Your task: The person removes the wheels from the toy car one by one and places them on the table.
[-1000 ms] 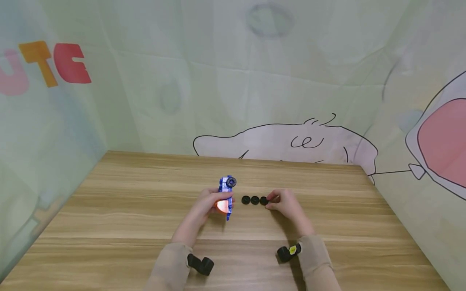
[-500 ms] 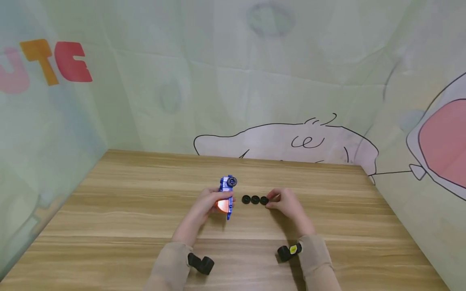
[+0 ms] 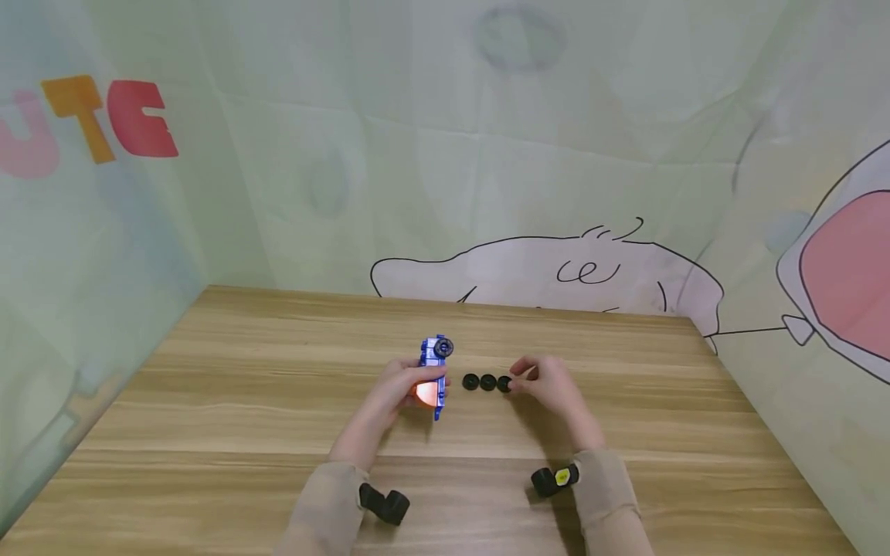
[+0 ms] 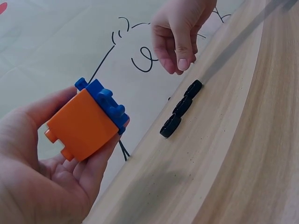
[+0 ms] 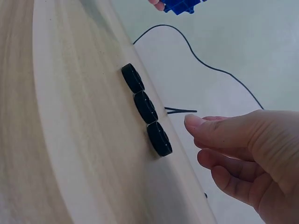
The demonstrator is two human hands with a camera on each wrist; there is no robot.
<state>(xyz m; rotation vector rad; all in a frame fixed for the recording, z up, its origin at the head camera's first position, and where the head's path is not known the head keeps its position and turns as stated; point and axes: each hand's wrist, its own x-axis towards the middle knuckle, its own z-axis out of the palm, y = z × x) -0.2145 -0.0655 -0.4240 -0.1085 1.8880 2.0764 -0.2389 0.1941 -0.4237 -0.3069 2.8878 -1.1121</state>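
My left hand (image 3: pixel 391 392) grips a small blue and orange toy truck (image 3: pixel 433 359), held on end above the table. A black wheel (image 3: pixel 443 347) is on its upper part. In the left wrist view the truck's orange block (image 4: pixel 83 125) faces me, with blue parts behind. To the right, three black toy wheels (image 5: pixel 145 107) lie flat in a touching row on the table. My right hand (image 3: pixel 552 384) hovers at the row's right end, just above the last wheel (image 5: pixel 160 139). Its fingers are loosely bent, and the right wrist view shows nothing between them.
The wood-grain table (image 3: pixel 229 386) spreads out on all sides of the hands. A cloth backdrop with cartoon drawings (image 3: pixel 542 270) rises at its back and side edges. Black wrist cameras (image 3: pixel 385 505) stick inward from both sleeves.
My right hand has let go of the rightmost wheel and lifted slightly off it; the fingers have loosened. The row of wheels, the left hand and the truck stay nearly still.
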